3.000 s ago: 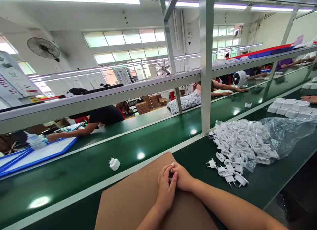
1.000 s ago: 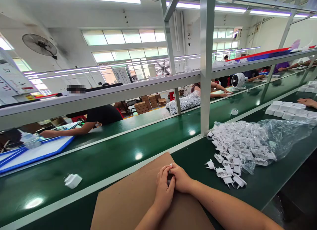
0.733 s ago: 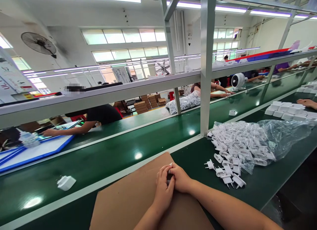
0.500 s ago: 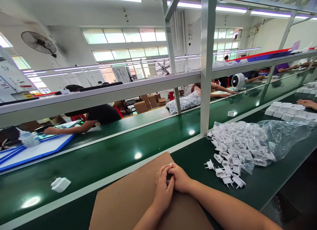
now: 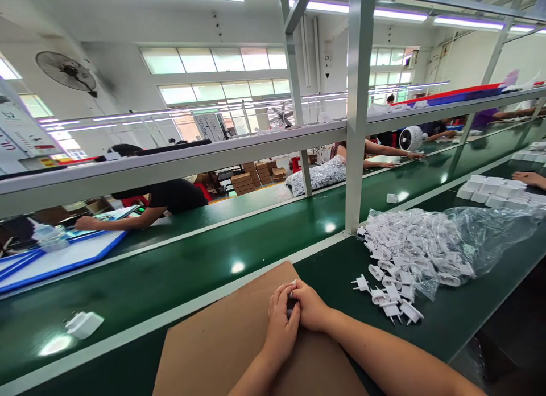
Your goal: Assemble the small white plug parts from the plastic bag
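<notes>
Hands [image 5: 282, 321]: two, grip unclear; cardboard sheet [image 5: 217, 339]: one.

large "u", on white panel [image 5: 22, 126] at left, (smaller print unreadable)

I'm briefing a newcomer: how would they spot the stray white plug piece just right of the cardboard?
Start from the brown cardboard sheet. To its right, a clear bag holds a heap of white plug pieces, some loose in front. The stray plug piece lies farthest left of those, its prongs pointing left.
</notes>
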`<action>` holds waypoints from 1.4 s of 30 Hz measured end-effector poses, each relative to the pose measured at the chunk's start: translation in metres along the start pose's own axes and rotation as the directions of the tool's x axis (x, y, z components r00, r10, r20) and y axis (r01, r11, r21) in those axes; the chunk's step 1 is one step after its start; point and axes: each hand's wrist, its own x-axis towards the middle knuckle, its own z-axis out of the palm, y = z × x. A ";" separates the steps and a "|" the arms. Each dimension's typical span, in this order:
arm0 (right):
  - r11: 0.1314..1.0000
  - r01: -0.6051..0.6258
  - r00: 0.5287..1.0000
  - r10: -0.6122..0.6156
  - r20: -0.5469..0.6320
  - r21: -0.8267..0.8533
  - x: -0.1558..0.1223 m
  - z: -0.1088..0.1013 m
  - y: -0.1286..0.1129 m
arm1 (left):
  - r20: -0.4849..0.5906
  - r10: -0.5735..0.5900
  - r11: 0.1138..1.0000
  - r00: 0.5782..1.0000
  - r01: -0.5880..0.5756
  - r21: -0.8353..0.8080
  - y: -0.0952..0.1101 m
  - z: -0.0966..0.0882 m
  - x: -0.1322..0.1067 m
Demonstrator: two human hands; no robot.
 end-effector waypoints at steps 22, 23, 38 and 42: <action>1.000 -0.009 1.000 0.009 0.011 -0.011 0.000 -0.003 -0.007 | 0.018 -0.005 1.000 1.000 0.005 0.016 -0.003 0.000 0.000; 1.000 -0.014 1.000 0.014 0.012 -0.008 0.000 -0.003 -0.008 | 0.017 -0.001 1.000 1.000 0.001 0.015 -0.003 0.000 0.000; 1.000 -0.013 1.000 0.013 0.006 -0.010 0.001 0.000 -0.004 | 0.029 -0.010 1.000 1.000 0.010 0.011 0.000 0.000 0.000; 1.000 -0.013 1.000 0.013 0.010 -0.017 0.001 0.000 -0.003 | 0.025 -0.006 1.000 1.000 0.006 0.004 0.000 0.000 0.000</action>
